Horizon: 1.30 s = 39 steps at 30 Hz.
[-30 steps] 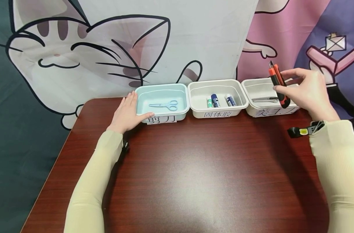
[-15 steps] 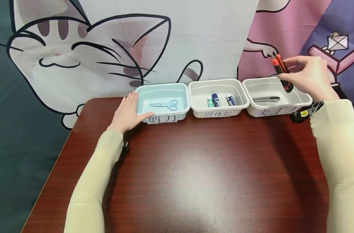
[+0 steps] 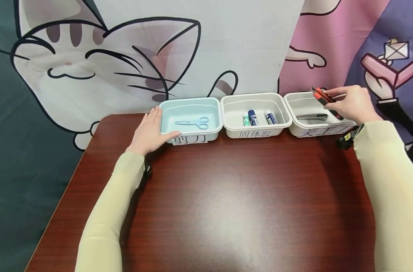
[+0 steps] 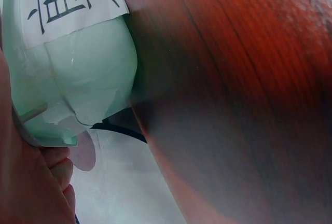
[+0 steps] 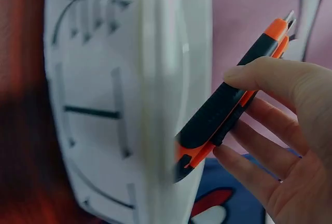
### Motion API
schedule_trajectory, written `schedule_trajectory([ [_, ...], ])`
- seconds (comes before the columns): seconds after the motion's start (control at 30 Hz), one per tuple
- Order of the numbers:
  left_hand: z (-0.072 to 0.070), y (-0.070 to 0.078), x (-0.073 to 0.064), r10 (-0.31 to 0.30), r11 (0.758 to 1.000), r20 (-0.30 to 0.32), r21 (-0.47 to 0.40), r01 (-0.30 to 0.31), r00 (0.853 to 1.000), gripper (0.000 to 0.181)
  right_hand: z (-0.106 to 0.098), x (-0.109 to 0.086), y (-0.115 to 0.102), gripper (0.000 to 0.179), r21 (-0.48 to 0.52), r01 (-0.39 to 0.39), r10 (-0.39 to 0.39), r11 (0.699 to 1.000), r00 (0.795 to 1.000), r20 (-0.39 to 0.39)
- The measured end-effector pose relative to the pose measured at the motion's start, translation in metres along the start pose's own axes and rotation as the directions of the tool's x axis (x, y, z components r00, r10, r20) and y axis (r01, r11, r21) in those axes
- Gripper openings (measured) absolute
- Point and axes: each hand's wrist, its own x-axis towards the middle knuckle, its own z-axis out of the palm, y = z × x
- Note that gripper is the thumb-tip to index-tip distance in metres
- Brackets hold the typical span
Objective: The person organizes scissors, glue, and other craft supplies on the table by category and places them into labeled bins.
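Observation:
My right hand (image 3: 354, 102) pinches two black-and-orange utility knives (image 5: 228, 99) between thumb and fingers, blade ends up and tilted left. They are over the right white bin (image 3: 293, 127), and their lower ends dip behind its front rim in the right wrist view. A slim grey cutter (image 3: 311, 117) lies inside that bin. With straight fingers, my left hand (image 3: 147, 133) rests against the left end of the light blue bin (image 3: 213, 135), thumb along its front rim. Light blue scissors (image 3: 194, 122) lie in it.
Between those two bins stands a middle white bin (image 3: 228, 130) holding a green-and-white glue stick (image 3: 246, 120) and two blue-and-white glue sticks (image 3: 252, 118). All the bins carry handwritten labels. They line the back edge of the brown table (image 3: 226, 196), before a cartoon cloth (image 3: 247, 45).
My right hand first rose with the utility knives, then came down to the right bin; the knives now tilt further left. My left hand has stayed on the blue bin.

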Motion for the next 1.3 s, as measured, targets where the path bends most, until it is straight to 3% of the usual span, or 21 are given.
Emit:
schedule_trajectory([
  [0.33, 0.002, 0.002, 0.001, 0.006, 1.0, -0.01, 0.002, -0.006, 1.0, 0.123, 0.009, -0.001, 0.012, 0.051, -0.088, 0.062, -0.053, 0.994, 0.993, 0.102],
  [0.97, 0.002, 0.0, 0.0, -0.004, 1.0, -0.014, 0.001, 0.004, 1.0, 0.125, 0.008, -0.02, -0.004, 0.057, 0.015, 0.106, -0.106, 0.994, 0.994, -0.001],
  [1.3, 0.002, -0.001, 0.001, -0.002, 1.0, -0.01, -0.001, 0.002, 1.0, 0.125, 0.005, -0.039, -0.036, 0.063, 0.121, 0.072, -0.072, 0.99, 0.997, -0.004],
])
